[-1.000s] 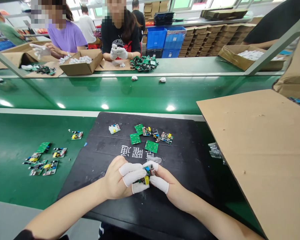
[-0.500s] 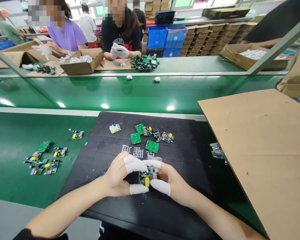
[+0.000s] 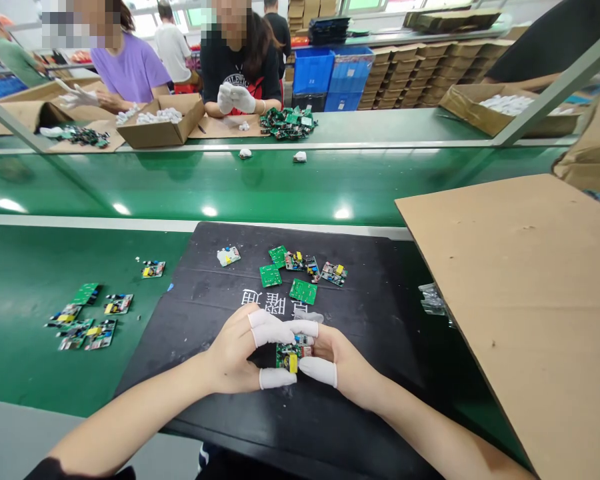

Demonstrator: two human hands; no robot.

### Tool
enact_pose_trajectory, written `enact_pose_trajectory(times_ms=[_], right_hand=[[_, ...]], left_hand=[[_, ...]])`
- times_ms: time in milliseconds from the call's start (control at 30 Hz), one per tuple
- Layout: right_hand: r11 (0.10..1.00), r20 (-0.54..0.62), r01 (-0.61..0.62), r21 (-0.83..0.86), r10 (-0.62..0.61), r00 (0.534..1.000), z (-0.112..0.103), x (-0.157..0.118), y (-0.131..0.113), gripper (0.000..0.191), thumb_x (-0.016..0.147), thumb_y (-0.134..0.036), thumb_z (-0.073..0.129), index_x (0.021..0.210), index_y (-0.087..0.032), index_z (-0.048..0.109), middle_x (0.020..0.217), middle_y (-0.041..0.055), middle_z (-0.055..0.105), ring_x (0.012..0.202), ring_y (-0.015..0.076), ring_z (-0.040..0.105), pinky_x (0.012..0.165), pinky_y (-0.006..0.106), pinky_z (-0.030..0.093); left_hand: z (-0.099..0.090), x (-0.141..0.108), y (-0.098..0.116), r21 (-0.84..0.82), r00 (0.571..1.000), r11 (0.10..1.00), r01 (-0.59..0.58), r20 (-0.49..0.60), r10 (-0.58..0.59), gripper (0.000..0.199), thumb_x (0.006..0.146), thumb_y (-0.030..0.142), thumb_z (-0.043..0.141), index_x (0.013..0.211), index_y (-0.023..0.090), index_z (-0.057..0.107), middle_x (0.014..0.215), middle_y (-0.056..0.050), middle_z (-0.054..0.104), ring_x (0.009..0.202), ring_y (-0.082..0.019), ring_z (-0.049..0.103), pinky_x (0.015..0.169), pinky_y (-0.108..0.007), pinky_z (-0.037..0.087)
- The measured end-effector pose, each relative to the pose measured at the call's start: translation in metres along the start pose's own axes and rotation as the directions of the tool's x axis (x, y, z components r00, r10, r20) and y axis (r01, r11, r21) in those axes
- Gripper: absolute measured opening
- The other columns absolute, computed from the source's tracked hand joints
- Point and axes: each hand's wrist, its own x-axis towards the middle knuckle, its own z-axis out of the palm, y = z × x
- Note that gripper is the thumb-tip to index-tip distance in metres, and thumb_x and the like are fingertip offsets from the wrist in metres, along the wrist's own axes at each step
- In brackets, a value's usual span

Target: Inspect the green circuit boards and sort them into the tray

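Between my hands, low over the black mat, is a small green circuit board with a yellow block and other parts on it. My left hand grips its left side, with white finger cots on the thumb and fingers. From the right, my right hand, also in finger cots, pinches the same board; its fingertips meet those of the left at the far edge. Part of the board is hidden by the fingers. Beyond it on the mat lie several circuit boards, some face down, and a whitish-coated one.
More boards lie on the green table at left. A large cardboard sheet slants along the right, by clear plastic pieces. Across the green belt, carrying small white-wrapped pieces, co-workers sit behind a cardboard box and a board pile.
The white-wrapped pieces on the belt have shifted left. My hands keep nearly the same hold on the board.
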Motion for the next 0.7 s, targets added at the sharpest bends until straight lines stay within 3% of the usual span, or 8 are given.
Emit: enact_pose_trajectory(times_ms=[433,700], right_hand=[[1.000,-0.037,-0.013,0.019,0.014,0.999,-0.0003,0.0003,-0.0010,0.060,0.062,-0.052,0.079,0.108,-0.019,0.063,0.094,0.0049,0.070,0.084,0.0173,0.066,0.085,0.034,0.048],[1.000,-0.014,-0.012,0.012,0.012,1.000,-0.0009,0.0032,0.0015,0.054,0.063,-0.046,0.080,0.105,-0.018,0.063,0.094,0.0044,0.069,0.081,0.0156,0.064,0.081,0.031,0.049]], left_hand=[[-0.0027,0.0010,-0.0011,-0.084,0.997,0.993,0.079,0.030,-0.077,0.032,0.082,0.040,0.067,0.099,0.015,0.056,0.085,-0.006,0.066,0.072,-0.015,0.059,0.069,-0.030,0.044],[-0.0038,0.0010,-0.0016,-0.079,0.997,0.995,0.062,0.045,-0.059,0.031,0.083,0.039,0.066,0.100,0.015,0.056,0.085,-0.006,0.067,0.073,-0.015,0.060,0.067,-0.030,0.044]])
